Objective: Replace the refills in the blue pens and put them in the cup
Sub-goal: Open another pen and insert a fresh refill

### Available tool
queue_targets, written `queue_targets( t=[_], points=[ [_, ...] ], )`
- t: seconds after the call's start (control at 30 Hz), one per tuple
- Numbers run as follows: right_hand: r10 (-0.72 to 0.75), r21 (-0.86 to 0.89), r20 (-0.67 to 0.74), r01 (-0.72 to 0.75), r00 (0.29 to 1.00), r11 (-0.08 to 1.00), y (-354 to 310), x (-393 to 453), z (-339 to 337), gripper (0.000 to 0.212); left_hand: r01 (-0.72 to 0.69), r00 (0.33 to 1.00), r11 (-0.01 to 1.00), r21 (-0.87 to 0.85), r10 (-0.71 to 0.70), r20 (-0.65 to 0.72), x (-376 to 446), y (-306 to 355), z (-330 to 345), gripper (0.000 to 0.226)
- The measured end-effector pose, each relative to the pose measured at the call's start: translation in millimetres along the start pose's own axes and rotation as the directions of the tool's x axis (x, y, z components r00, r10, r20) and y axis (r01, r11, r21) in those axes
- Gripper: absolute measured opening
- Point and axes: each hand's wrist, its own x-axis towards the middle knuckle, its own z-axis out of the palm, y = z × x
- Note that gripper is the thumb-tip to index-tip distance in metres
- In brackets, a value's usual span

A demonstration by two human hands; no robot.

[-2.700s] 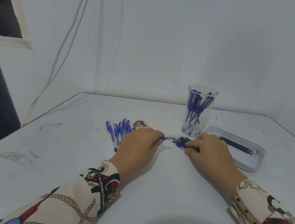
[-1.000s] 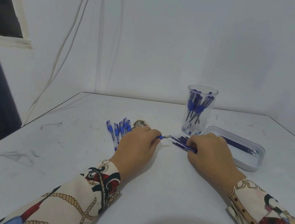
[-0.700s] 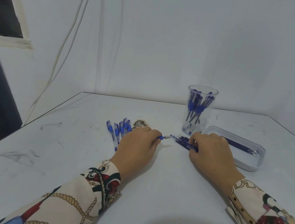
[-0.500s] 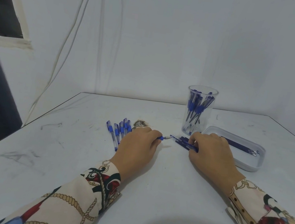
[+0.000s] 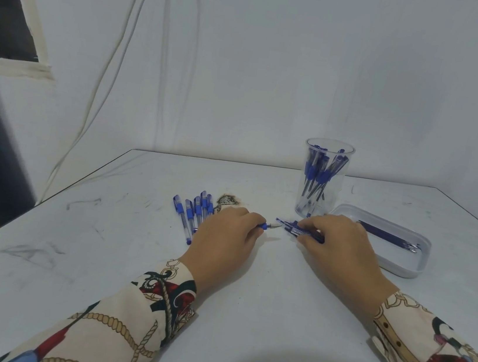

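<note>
My left hand (image 5: 224,240) rests on the table, closed around a blue pen (image 5: 268,225) whose metal tip pokes out to the right. My right hand (image 5: 339,247) lies just right of it, its fingers pressed on a small bundle of dark blue refills (image 5: 295,230) on the table. Several blue pens (image 5: 193,211) lie in a row left of my left hand. A clear plastic cup (image 5: 326,162) behind my right hand holds several blue pens upright.
A shallow white tray (image 5: 404,265) at the right holds a few dark refills (image 5: 386,237). A small brown scrap (image 5: 227,200) lies behind the pen row. White cables hang down the wall at the left. The table's left edge runs diagonally.
My right hand has shifted slightly to the right and back, nudging the bundle of refills. My left hand and its pen have stayed put.
</note>
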Motion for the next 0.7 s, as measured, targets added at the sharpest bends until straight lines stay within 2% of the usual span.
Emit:
queue_targets(
  t=[0.17, 0.3, 0.57, 0.7],
  points=[
    [0.068, 0.242, 0.085, -0.087, 0.994, 0.966, -3.8, -2.0, 1.7, 0.02, -0.012, 1.0, 1.0, -0.009, 0.012, -0.004, -0.5, 0.2, 1.4, 0.029],
    [0.103, 0.365, 0.122, -0.141, 0.987, 0.92, -5.0, -3.4, 3.0, 0.02, -0.045, 0.999, 0.999, -0.03, 0.045, -0.014, -1.3, -1.3, 5.0, 0.026],
    [0.074, 0.457, 0.162, -0.142, 0.984, 0.878, -8.0, -3.4, 4.9, 0.021, -0.011, 1.0, 0.998, -0.064, 0.013, 0.019, -1.3, 2.5, 4.4, 0.034],
    [0.172, 0.585, 0.186, -0.25, 0.967, 0.772, -11.3, -1.4, 3.1, 0.024, -0.016, 1.0, 0.998, -0.058, 0.017, 0.017, -0.6, 3.3, 3.8, 0.034]
  ],
)
